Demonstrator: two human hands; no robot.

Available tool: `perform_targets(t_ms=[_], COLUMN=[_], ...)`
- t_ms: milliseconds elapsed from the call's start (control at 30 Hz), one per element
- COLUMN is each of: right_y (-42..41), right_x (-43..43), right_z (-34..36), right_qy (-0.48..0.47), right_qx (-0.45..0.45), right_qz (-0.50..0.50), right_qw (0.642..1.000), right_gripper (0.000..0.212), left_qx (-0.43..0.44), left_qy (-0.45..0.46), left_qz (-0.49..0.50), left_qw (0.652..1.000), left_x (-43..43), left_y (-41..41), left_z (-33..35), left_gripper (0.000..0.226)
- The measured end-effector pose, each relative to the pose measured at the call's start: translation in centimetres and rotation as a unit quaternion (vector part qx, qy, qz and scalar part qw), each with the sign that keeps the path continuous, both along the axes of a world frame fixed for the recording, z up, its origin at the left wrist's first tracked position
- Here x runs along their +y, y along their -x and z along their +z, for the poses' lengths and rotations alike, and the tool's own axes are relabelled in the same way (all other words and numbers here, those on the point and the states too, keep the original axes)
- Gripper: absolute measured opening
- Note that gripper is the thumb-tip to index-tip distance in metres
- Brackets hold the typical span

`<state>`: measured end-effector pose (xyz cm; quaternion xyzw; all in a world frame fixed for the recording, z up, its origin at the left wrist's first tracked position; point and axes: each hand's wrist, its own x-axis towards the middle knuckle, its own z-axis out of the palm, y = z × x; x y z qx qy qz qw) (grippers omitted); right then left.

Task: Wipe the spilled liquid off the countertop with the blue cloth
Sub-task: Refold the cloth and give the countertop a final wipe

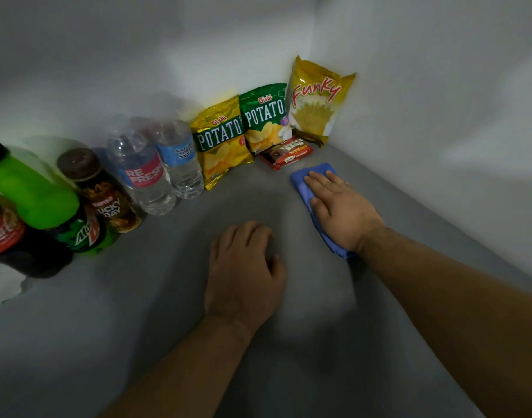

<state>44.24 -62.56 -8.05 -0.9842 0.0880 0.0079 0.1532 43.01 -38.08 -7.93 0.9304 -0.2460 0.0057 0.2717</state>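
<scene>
The blue cloth (301,180) lies flat on the grey countertop (156,297) near the back right corner. My right hand (341,209) presses down on it with the palm flat and the fingers spread, covering most of the cloth. My left hand (243,276) rests on the bare counter to the left of the cloth, fingers curled down, holding nothing. No spilled liquid can be made out on the dim surface.
Along the back wall stand a Coca-Cola bottle (5,236), a green Mountain Dew bottle (38,197), a Lucky Day bottle (105,194), two water bottles (144,173), two Oishi potato chip bags (222,140), a Funky bag (317,101) and a small red snack pack (286,153) just beyond the cloth.
</scene>
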Motion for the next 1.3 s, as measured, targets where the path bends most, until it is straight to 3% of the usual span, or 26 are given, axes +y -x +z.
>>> perform_targets(t_ms=[233, 400, 500, 800, 1167, 1300], right_y=[-1.3, -1.3, -1.7, 5.2, 20.0, 25.5], right_x=[-3.8, -2.8, -4.0, -9.2, -10.7, -11.6], right_z=[0.2, 1.5, 1.9, 0.7, 0.7, 1.0], right_qy=[0.011, 0.012, 0.006, -0.008, 0.002, -0.005], right_qx=[0.000, 0.008, 0.015, -0.010, 0.002, 0.017], right_qz=[-0.084, 0.094, 0.128, -0.051, -0.111, -0.141], right_qw=[0.996, 0.995, 0.992, 0.999, 0.994, 0.990], right_gripper=[0.053, 0.056, 0.050, 0.053, 0.052, 0.064], left_qx=[-0.024, -0.029, -0.020, -0.034, -0.044, -0.051], left_qy=[-0.048, -0.063, -0.066, -0.052, -0.025, -0.026], left_qz=[0.000, -0.003, -0.003, -0.003, -0.021, -0.043], left_qw=[0.999, 0.998, 0.998, 0.998, 0.999, 0.997], left_x=[-0.3, -0.3, -0.4, -0.4, -0.1, 0.2], left_y=[0.3, 0.3, 0.3, 0.1, 0.4, 1.3], left_z=[-0.3, -0.1, -0.2, -0.4, 0.1, 0.4], left_gripper=[0.045, 0.046, 0.045, 0.044, 0.043, 0.041])
